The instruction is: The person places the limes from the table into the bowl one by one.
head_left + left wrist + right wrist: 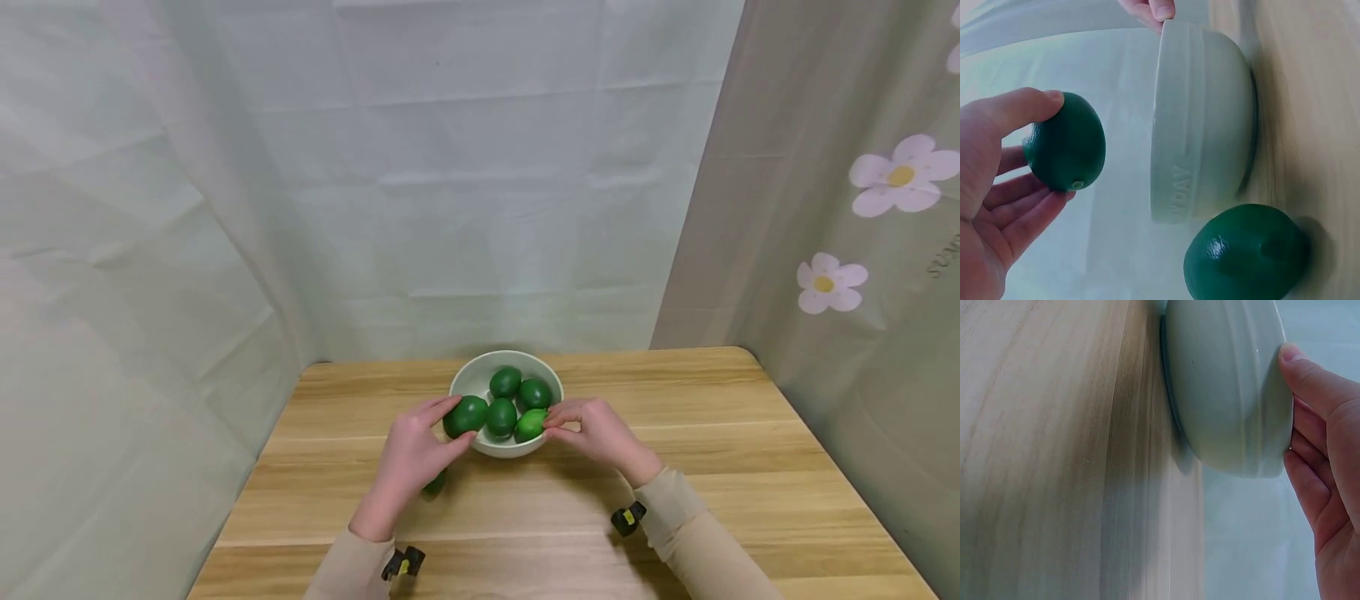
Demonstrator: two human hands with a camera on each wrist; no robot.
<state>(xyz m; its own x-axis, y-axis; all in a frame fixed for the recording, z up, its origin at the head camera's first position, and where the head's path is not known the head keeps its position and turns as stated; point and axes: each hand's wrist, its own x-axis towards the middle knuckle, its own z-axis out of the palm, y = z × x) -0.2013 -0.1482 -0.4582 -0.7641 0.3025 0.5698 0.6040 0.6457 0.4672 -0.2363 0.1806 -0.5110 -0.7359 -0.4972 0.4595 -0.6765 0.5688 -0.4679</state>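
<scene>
My left hand [415,446] holds a dark green lime [1072,147] between thumb and fingers, over the left rim of a pale green bowl [507,450]. Inside the bowl lie three dark limes [506,382] and a brighter green lime [530,426]. My right hand [596,429] is at the bowl's right rim. Its thumb [1310,378] lies on the rim's outer edge, while the other fingertips pass behind the rim, beside the bright lime in the head view. Another dark lime [1247,253] rests on the table left of the bowl, partly covered by my left hand in the head view.
The bowl stands near the back edge of a wooden table [712,433]. Pale cloth [480,208] hangs behind and at the left, and a flowered curtain [750,208] at the right. Each wrist wears a small black camera [628,518].
</scene>
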